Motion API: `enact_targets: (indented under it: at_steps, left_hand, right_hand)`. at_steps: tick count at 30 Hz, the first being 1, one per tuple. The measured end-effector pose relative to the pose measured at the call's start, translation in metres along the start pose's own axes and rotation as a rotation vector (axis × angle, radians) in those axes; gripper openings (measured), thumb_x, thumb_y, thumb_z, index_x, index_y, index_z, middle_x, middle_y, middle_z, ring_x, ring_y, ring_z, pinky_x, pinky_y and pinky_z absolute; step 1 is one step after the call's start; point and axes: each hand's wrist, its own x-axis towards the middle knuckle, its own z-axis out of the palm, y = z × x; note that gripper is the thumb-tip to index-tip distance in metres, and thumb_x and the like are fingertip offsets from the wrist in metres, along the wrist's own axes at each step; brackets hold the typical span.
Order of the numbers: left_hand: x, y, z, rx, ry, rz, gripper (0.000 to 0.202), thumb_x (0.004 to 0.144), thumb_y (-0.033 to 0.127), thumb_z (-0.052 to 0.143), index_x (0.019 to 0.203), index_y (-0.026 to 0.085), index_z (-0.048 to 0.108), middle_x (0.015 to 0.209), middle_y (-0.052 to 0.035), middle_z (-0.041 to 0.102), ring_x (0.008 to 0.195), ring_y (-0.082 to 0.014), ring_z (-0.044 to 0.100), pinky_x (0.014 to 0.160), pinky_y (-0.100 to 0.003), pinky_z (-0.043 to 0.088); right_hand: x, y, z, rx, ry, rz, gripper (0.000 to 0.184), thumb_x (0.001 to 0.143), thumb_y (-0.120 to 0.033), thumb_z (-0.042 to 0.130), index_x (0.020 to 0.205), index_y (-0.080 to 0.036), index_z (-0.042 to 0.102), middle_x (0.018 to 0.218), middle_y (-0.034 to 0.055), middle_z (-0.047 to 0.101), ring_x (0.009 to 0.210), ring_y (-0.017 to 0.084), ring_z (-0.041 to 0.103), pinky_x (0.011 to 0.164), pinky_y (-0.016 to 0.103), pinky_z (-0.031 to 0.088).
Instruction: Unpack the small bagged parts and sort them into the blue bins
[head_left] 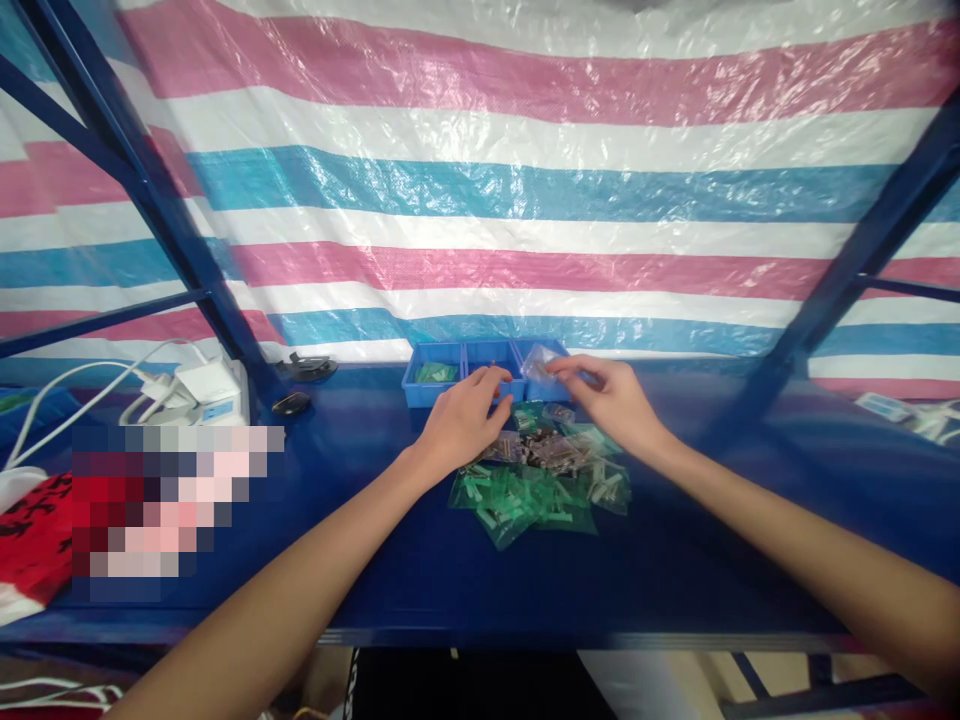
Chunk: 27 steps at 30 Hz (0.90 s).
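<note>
My right hand (611, 395) pinches a small clear plastic bag (538, 362) over the right compartment of the blue divided bin (435, 396). What is inside that bag is too small to make out. My left hand (466, 415) hovers at the front of the middle compartment, fingers bent and apart, with nothing visible in them. Below both hands lies a pile of small bags: green ones (510, 500) with pale pieces inside, and clear ones (559, 450) with dark or metallic parts. A green bag (436, 373) rests in the left compartment.
A white power strip (236, 395) with plugs and cables stands at the left, near a black mouse (291, 403). A red cloth item (37, 540) lies at the left edge beside a blurred-out patch. Blue metal posts (862, 240) and a striped tarp (525, 200) bound the back.
</note>
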Motion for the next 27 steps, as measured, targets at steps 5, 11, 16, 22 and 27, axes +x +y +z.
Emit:
enact_targets:
  at_steps: [5,11,16,22,27]
  left_hand:
    - [0.001,-0.003,0.001,0.035,-0.031,-0.002,0.020,0.102,0.028,0.046,0.118,0.021,0.056,0.102,-0.0053,0.064,0.084,-0.0187,0.065,0.071,-0.031,0.050]
    - [-0.001,-0.009,0.004,0.088,-0.099,0.010,0.021,0.100,0.026,0.047,0.115,0.020,0.062,0.106,-0.0067,0.065,0.091,-0.0211,0.066,0.072,-0.032,0.050]
    - [0.000,-0.013,0.005,0.107,-0.166,0.026,0.019,0.099,0.024,0.051,0.108,0.019,0.067,0.103,-0.0064,0.069,0.100,-0.0251,0.065,0.082,-0.037,0.052]
    - [0.000,-0.016,0.007,0.117,-0.231,0.080,0.029,0.103,0.030,0.047,0.103,0.017,0.072,0.095,-0.0077,0.069,0.093,-0.0241,0.064,0.083,-0.038,0.051]
    - [-0.001,-0.016,0.006,0.107,-0.264,0.085,0.041,0.105,0.034,0.041,0.093,0.015,0.075,0.092,-0.0096,0.065,0.091,-0.0236,0.063,0.079,-0.037,0.050]
  right_hand:
    - [0.021,0.021,-0.011,-0.136,-0.017,-0.013,0.033,0.092,-0.034,0.059,0.117,-0.020,0.075,0.120,0.0100,0.075,0.105,0.029,0.069,0.089,0.043,0.052]
    - [0.018,0.027,-0.010,-0.539,0.028,-0.277,0.034,0.096,-0.030,0.051,0.115,-0.016,0.074,0.108,0.0139,0.074,0.104,0.032,0.064,0.096,0.049,0.045]
    - [0.002,0.013,0.001,-0.547,-0.215,-0.284,0.028,0.098,-0.025,0.047,0.105,-0.020,0.074,0.096,0.0097,0.075,0.087,0.026,0.065,0.079,0.038,0.048]
    - [-0.007,0.014,0.013,-0.743,-0.365,-0.281,0.028,0.100,-0.022,0.044,0.098,-0.020,0.072,0.094,0.0124,0.073,0.091,0.029,0.064,0.077,0.039,0.045]
    - [-0.006,0.021,0.012,-0.665,-0.409,-0.221,0.028,0.099,-0.021,0.046,0.101,-0.021,0.073,0.100,0.0104,0.076,0.092,0.028,0.067,0.080,0.038,0.046]
